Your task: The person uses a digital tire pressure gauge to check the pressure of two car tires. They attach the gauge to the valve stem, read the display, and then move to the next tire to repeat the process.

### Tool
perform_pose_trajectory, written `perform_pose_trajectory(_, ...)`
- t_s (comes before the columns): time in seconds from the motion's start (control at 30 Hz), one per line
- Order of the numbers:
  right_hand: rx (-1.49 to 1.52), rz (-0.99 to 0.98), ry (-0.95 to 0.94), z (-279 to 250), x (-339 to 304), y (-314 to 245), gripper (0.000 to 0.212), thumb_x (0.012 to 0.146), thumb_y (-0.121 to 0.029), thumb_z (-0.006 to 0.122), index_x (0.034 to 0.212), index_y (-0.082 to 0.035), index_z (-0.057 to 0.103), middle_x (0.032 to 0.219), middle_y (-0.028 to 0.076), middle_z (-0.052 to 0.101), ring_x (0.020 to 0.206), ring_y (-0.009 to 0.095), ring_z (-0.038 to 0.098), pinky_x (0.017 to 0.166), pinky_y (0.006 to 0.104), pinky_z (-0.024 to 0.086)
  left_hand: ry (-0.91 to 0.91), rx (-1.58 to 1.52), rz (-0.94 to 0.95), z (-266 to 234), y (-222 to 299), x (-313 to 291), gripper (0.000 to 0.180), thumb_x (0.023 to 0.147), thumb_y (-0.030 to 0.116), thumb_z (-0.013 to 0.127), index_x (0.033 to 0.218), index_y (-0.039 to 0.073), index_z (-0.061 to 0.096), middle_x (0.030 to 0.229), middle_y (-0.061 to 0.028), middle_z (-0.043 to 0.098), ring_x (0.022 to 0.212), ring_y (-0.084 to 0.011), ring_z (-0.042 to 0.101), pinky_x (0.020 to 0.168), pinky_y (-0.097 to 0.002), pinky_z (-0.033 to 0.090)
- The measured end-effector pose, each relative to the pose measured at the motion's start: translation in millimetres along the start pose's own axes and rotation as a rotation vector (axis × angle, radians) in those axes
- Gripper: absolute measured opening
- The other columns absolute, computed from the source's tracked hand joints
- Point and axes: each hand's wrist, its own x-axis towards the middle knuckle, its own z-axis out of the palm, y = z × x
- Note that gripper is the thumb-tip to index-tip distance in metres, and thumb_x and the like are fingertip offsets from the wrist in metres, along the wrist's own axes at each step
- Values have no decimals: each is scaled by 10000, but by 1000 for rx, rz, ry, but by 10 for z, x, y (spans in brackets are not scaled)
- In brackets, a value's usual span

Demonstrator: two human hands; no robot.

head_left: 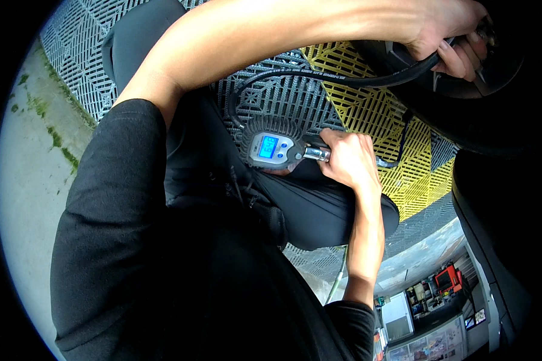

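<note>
A digital tire inflator (273, 149) with a lit blue display and a ribbed dark guard rests by my folded leg. Around its grip, just right of the chrome neck, my right hand (350, 157) is closed. From the gauge a black rubber hose (319, 76) loops up and across to the wheel (494, 84) at the upper right. There, my left hand (454, 45) is closed around the hose end, against the wheel. The hose's tip and whatever it meets on the wheel are hidden in shadow and behind my fingers.
Grey and yellow slatted floor tiles (397, 174) lie under me. A dark car body (494, 240) is close on the right. Concrete with moss (36, 174) runs along the left. A thin greenish hose (338, 275) trails behind my right arm, toward cluttered shelves (427, 295).
</note>
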Motion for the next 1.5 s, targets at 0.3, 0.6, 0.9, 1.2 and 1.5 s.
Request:
perform_pose_trajectory(0.3, 3, -20, -5, -34, 35, -21, 179, 685, -159, 669, 806, -39, 615, 705, 201, 655, 694, 391, 661, 641, 473, 518, 1, 9, 19, 4, 74, -17, 527, 913, 539, 384, 538, 192, 253, 492, 53, 205, 373, -87, 153, 312, -228, 112)
perform_pose_trajectory(0.6, 19, 14, -28, -57, 42, -46, 185, 688, -132, 671, 839, -38, 620, 774, 174, 658, 743, 385, 648, 667, 455, 513, 4, 17, 30, 25, 53, -82, 516, 910, 522, 393, 539, 192, 253, 492, 53, 204, 374, -87, 153, 312, -230, 112)
perform_pose_trajectory(0.9, 74, -9, -81, -22, 52, 5, 447, 703, -134, 677, 1134, -16, 650, 961, 194, 686, 879, 376, 675, 801, 450, 545, 2, 35, 23, 15, 48, -19, 505, 907, 505, 403, 539, 193, 252, 492, 53, 204, 374, -88, 152, 313, -231, 112)
perform_pose_trajectory(1.2, 70, 3, -83, -24, 53, -3, 465, 685, -141, 681, 1132, -16, 659, 973, 207, 689, 880, 374, 676, 803, 447, 543, 11, 69, 30, 11, 96, -56, 495, 903, 488, 412, 539, 193, 252, 493, 52, 203, 374, -88, 151, 313, -233, 112)
perform_pose_trajectory(1.5, 67, 38, -70, -20, 48, -11, 362, 663, -118, 678, 1009, -15, 654, 870, 205, 671, 829, 403, 653, 747, 454, 524, 23, 111, 35, 49, 70, -42, 486, 900, 471, 421, 540, 193, 251, 493, 52, 203, 375, -89, 150, 313, -235, 112)
